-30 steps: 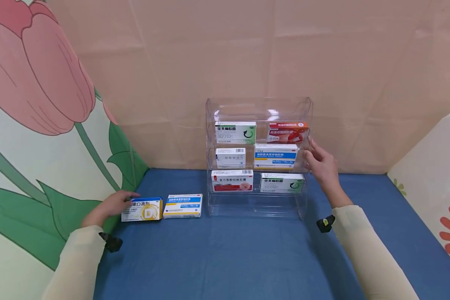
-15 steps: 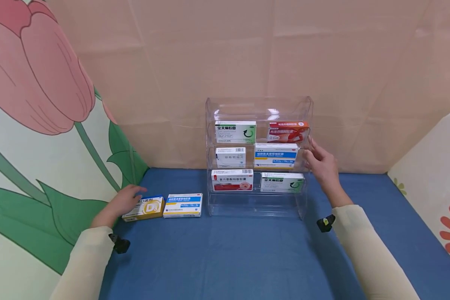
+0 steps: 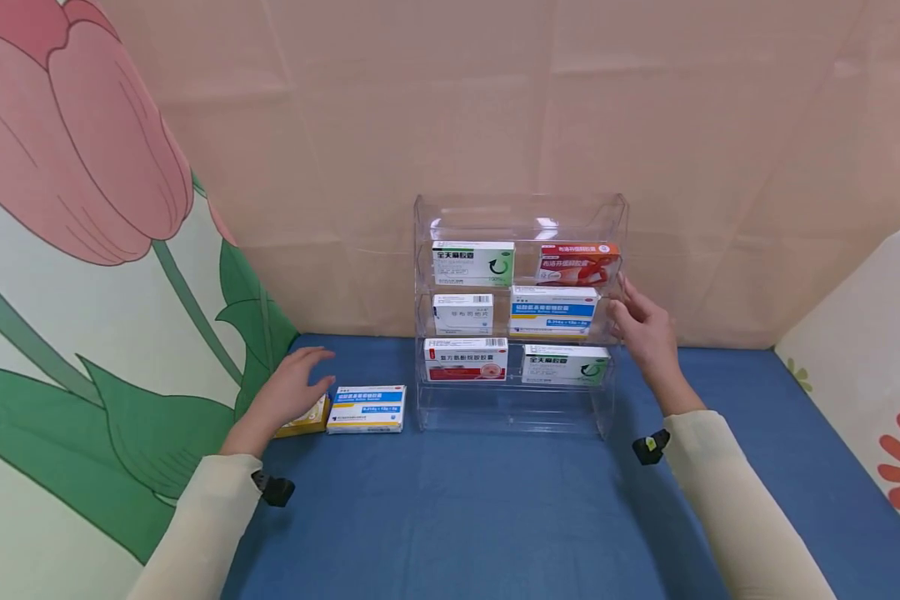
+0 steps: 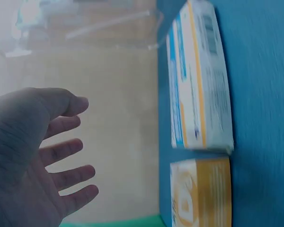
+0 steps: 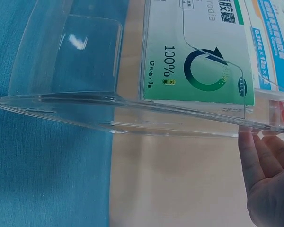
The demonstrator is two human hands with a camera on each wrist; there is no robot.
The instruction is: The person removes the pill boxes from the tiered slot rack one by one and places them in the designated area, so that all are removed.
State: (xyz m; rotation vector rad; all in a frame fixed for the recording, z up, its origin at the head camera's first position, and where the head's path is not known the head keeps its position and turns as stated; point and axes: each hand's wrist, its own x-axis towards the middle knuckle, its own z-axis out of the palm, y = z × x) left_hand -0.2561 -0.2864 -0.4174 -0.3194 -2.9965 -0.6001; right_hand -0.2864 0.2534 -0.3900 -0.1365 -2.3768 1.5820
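In the head view my left hand (image 3: 288, 390) hovers over a yellow-and-white vitamin D medicine box (image 3: 311, 417), covering part of it. Its fingers are spread and hold nothing, as the left wrist view also shows. Just right of that box lies a white-and-blue medicine box (image 3: 366, 410) on the cloth. My right hand (image 3: 645, 329) holds the right side panel of a clear acrylic display rack (image 3: 510, 412); fingertips meet the panel's edge in the right wrist view, where the thumb is hard to make out. Medicine boxes stand in pairs on three tiers of this rack.
The rack stands on a blue cloth (image 3: 450, 517) near the beige backdrop (image 3: 360, 167). On the rack are a red box (image 3: 577, 265), a green-and-white box (image 3: 566, 365) and several others. Its top and bottom tiers bear no boxes. A tulip-printed sheet (image 3: 97, 333) borders the left.
My left hand has let go of the vitamin D box and moved right and up over it. That box settled at a slight angle. The right hand keeps its place on the rack.
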